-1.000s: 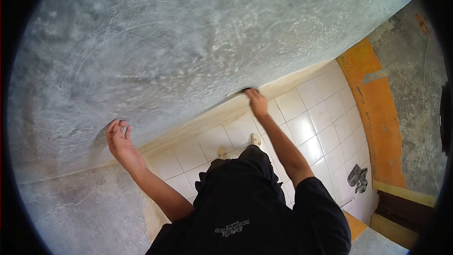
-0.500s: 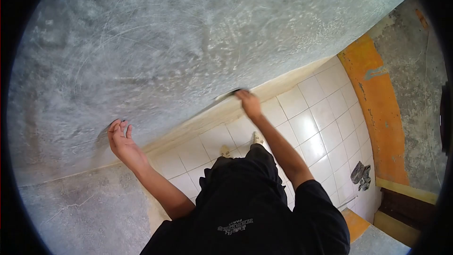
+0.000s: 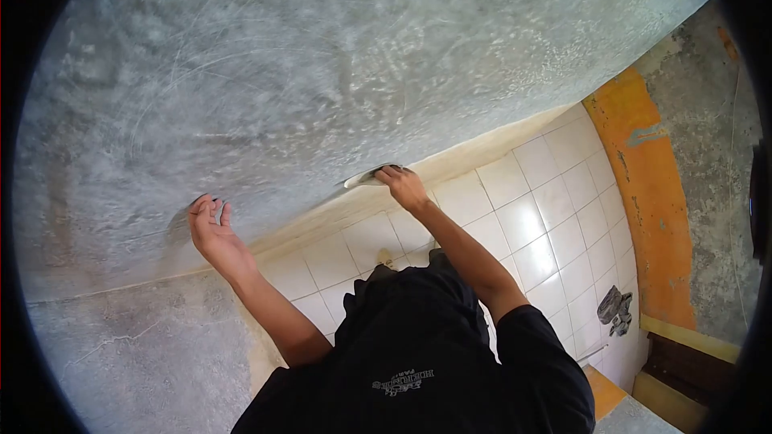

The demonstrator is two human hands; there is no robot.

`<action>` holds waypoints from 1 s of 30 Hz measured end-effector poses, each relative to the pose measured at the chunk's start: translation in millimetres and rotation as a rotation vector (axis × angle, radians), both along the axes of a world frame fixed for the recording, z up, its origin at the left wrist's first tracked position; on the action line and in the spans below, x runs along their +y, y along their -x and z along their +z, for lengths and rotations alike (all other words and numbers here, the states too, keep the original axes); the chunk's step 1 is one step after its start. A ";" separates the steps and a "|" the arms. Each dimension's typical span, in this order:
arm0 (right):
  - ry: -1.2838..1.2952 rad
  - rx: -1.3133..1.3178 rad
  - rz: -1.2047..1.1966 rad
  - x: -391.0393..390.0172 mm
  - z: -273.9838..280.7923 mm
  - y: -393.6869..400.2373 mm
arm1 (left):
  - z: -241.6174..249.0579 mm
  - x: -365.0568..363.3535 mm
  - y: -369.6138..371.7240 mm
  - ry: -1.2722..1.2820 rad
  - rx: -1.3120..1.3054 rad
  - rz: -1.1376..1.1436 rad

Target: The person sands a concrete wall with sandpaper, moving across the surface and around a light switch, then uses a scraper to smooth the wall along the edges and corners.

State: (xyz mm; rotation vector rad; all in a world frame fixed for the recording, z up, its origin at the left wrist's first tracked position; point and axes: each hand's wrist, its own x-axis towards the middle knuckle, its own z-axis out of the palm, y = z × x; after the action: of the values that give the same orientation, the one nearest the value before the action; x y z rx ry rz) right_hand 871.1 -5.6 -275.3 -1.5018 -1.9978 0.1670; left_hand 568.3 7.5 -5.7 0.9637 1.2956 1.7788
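Right hand [image 3: 404,187] closed around a pale trowel [image 3: 366,179], blade flat against the grey plastered wall [image 3: 322,72] just above the cream base strip [image 3: 450,162] where wall meets white tiled floor [image 3: 523,209]. Left hand [image 3: 211,233] further along the same wall, fingers loosely spread, tips touching the plaster, holding nothing. Likely risk: blade edge tilting and gouging the smooth skim, or smearing onto the strip below.

We face a grey plastered wall [image 3: 322,56] with swirling trowel marks, catching soft daylight. Below the wall lies a glossy white tiled floor [image 3: 555,217]. Right of the floor rises an orange painted strip [image 3: 651,209], with dark rubble [image 3: 615,308] at its foot.
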 end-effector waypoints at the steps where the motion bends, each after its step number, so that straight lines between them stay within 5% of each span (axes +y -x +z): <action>1: 0.000 -0.011 0.009 0.8 -0.6 -3.2 | 0.2 0.2 0.6 0.001 -0.006 0.002; 6: 0.043 -0.020 -0.334 -9.8 -48.7 -95.1 | 3.9 -3.6 -4.7 0.008 0.032 0.008; 10: 0.117 -0.084 -0.170 -7.0 -16.4 -105.0 | 3.8 -4.2 -13.6 0.004 0.026 0.050; 14: -0.114 -0.016 0.009 6.8 -21.6 -32.6 | -0.7 1.9 -9.5 -0.015 -0.039 0.053; 17: -0.017 0.035 -0.010 4.1 -24.8 6.0 | -1.8 5.2 -8.2 -0.017 -0.072 0.051; 21: 0.020 -0.033 0.030 5.9 -42.6 -11.6 | -0.6 6.1 -8.5 -0.012 -0.080 0.058; 27: 0.104 -0.036 -0.294 -8.1 -56.8 -114.4 | -3.2 2.7 -4.3 -0.026 -0.033 0.007; 30: 0.072 -0.081 -0.152 -2.7 -34.4 -120.4 | -3.9 0.1 -6.8 -0.031 -0.020 0.016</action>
State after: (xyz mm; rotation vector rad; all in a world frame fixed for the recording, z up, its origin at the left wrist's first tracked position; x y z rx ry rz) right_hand 991.6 -8.3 -309.7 -1.7238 -1.9484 0.1179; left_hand 575.0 7.6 -9.6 0.9525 1.2696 1.8209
